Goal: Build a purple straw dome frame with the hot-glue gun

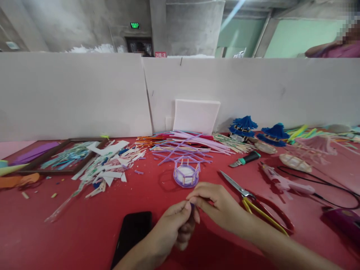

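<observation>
My left hand (171, 230) and my right hand (216, 204) meet low in the middle of the red table (70, 232). Both pinch one small dark purple piece (192, 206) between their fingertips; it is too small to name. Just beyond the hands stands a small round purple straw frame (186, 173) with wooden sticks set upright in it. Behind that frame lies a spread of purple and pink straws (185, 144).
A black phone (132, 234) lies left of my left wrist. Red-handled scissors (253, 202), a utility knife (244, 159) and a glue gun (284, 182) with its black cable lie to the right. Paper scraps (109, 168) and a framed tray (53, 155) are left; blue paper models (243, 127) stand by the white partition.
</observation>
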